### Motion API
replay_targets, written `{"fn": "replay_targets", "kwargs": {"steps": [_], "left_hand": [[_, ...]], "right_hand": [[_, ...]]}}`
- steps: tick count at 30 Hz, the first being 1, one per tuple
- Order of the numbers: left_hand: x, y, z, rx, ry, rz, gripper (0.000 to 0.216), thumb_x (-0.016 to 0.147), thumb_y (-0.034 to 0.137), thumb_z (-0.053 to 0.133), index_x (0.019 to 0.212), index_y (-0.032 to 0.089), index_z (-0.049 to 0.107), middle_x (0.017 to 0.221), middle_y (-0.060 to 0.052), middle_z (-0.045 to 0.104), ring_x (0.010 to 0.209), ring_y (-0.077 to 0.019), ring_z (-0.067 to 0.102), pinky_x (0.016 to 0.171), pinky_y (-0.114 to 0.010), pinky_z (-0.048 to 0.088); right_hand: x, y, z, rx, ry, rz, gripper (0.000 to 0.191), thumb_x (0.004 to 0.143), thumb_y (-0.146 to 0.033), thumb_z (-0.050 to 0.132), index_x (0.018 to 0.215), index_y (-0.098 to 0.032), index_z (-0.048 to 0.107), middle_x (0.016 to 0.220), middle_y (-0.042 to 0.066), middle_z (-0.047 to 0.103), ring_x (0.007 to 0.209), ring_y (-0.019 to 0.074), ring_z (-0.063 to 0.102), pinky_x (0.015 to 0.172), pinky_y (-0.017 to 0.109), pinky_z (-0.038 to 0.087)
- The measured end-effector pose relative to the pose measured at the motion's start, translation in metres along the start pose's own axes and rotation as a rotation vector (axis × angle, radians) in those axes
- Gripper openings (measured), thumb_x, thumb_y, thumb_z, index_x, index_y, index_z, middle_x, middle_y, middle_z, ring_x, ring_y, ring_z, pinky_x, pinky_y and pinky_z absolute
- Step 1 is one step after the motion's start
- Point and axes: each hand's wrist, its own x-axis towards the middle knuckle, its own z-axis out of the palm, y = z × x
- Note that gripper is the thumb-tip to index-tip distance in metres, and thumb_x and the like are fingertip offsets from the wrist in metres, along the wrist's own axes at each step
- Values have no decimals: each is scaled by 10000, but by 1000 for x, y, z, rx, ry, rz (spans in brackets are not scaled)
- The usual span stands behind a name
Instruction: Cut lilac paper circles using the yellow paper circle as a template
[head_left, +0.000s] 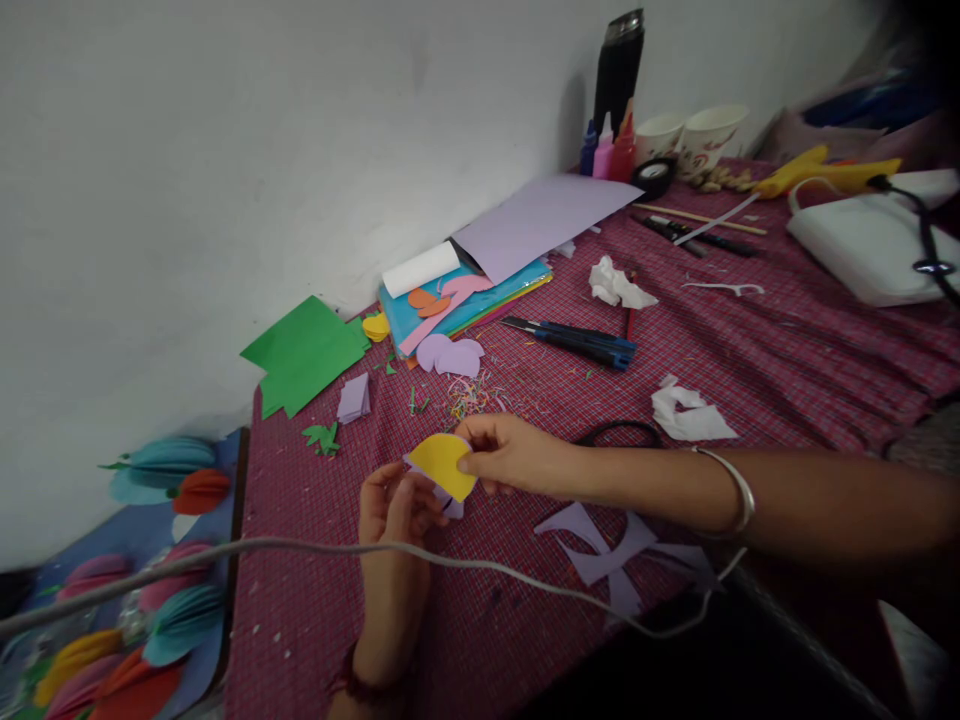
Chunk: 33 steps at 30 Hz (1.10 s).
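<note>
My right hand (504, 452) pinches a folded yellow paper piece (442, 464) just above the red checked tablecloth (750, 350). My left hand (397, 505) is closed on purple paper pieces (450, 503) that sit under the yellow one. Both hands meet near the front middle of the table. A silver bangle (739, 490) circles my right wrist. Black scissor handles (621, 432) lie partly hidden behind my right forearm. Purple paper offcuts (600, 550) lie below that forearm.
A stack of coloured paper (465, 295), green sheets (304, 350), a blue cutter (581, 340), crumpled white paper (686, 412), glue bottles (609, 150), a black flask (619, 65), cups (705, 135) and a white pouch (870, 240) are on the table. A white cable (300, 548) crosses in front. Paper fans (161, 465) lie at the left.
</note>
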Motion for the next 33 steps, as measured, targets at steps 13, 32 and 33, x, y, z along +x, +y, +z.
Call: {"fn": "replay_targets", "kwargs": {"steps": [13, 32, 33], "left_hand": [[-9, -8, 3, 48, -100, -47, 253, 775, 404, 677, 895, 182, 680, 852, -26, 676, 660, -132, 594, 524, -199, 467], [-8, -14, -6, 48, -321, -68, 283, 806, 425, 634, 898, 159, 667, 726, -37, 662, 571, -139, 600, 519, -246, 490], [-7, -14, -5, 20, -335, -67, 306, 804, 446, 627, 887, 154, 672, 721, -41, 662, 569, -144, 602, 502, -247, 492]], "right_hand": [[0, 2, 4, -9, -118, 28, 120, 761, -19, 535, 742, -137, 531, 644, -68, 548, 436, 22, 450, 429, 151, 389], [-5, 0, 4, -16, -241, 159, 131, 934, -73, 374, 879, -167, 448, 556, -80, 526, 361, 31, 473, 364, 112, 388], [-5, 1, 4, -24, -246, 145, 132, 932, -72, 377, 873, -166, 447, 559, -80, 527, 361, 29, 473, 366, 111, 390]]}}
